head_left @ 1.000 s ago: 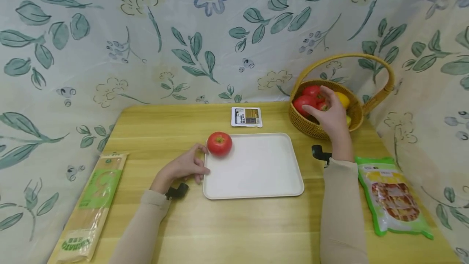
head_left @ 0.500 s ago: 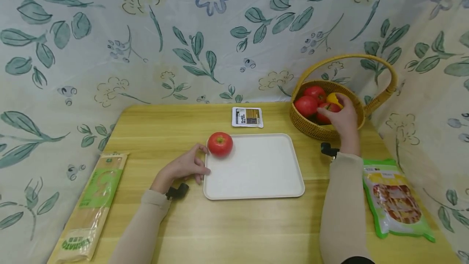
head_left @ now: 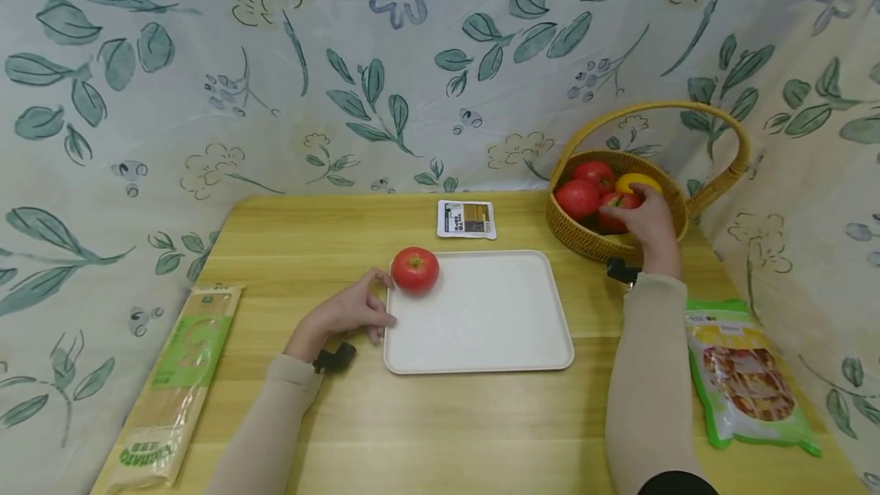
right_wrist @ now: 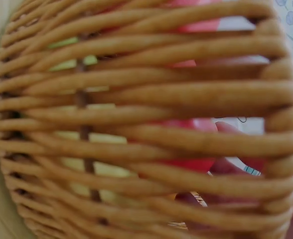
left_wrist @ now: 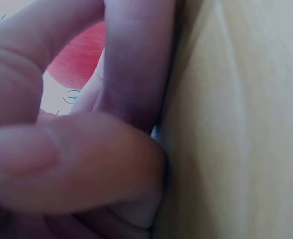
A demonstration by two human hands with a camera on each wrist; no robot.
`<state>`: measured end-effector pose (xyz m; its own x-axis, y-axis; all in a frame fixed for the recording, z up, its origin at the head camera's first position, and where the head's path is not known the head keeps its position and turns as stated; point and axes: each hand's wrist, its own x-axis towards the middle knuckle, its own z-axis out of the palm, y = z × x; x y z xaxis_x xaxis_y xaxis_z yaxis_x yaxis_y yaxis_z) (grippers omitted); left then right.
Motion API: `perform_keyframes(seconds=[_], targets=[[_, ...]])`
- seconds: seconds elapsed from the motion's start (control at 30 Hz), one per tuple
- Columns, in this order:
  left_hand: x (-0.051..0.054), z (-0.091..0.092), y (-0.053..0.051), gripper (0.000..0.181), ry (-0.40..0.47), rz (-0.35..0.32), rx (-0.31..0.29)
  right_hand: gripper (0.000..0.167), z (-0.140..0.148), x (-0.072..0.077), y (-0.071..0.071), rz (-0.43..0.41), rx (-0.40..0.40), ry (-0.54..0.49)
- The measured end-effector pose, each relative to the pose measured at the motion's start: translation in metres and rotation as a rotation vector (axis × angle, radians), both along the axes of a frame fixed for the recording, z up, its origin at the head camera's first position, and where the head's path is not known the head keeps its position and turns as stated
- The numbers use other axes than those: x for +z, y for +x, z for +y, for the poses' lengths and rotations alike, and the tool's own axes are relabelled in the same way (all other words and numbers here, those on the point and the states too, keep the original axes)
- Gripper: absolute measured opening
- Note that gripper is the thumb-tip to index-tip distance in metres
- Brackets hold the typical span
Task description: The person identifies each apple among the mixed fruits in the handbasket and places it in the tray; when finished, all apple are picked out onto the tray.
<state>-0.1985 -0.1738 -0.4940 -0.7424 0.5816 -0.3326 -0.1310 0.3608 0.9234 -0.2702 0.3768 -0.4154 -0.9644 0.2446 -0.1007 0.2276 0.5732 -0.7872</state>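
In the head view, my left hand (head_left: 347, 310) touches the left rim of a white tray (head_left: 491, 319), its thumb and index fingertip set apart along the edge. A red tomato (head_left: 415, 270) sits in the tray's far left corner; part of it shows between the fingers in the left wrist view. My right hand (head_left: 651, 221) reaches into a wicker basket (head_left: 584, 241), thumb and fingers round a red tomato (head_left: 617, 214). Two more red fruits (head_left: 577, 198) and a yellow one (head_left: 639, 180) lie beside it. The basket's weave hides most of that hand in the right wrist view.
A small flat sachet (head_left: 466, 219) lies behind the tray. Along the table's left edge is a long noodle-like packet (head_left: 186, 373); a green-edged food bag (head_left: 749, 373) lies at right, near my sleeve. The basket's tall handle (head_left: 739, 155) arches up. Patterned cloth (head_left: 385, 59) hangs behind.
My right hand has moved right and down from above the basket's fruit to take hold of the near tomato. My left hand stays at the tray's rim.
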Motion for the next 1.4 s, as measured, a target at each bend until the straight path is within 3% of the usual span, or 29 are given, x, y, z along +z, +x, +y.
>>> perform_keyframes(seconds=[0.57,1.4], targets=[[0.0,0.0,0.0,0.071,-0.004,0.002,0.001,0.087,-0.004,-0.004,-0.005,0.018,-0.015,0.206],[0.0,0.0,-0.001,0.071,-0.028,0.009,-0.003,0.084,-0.005,0.001,0.006,0.058,-0.098,0.255]])
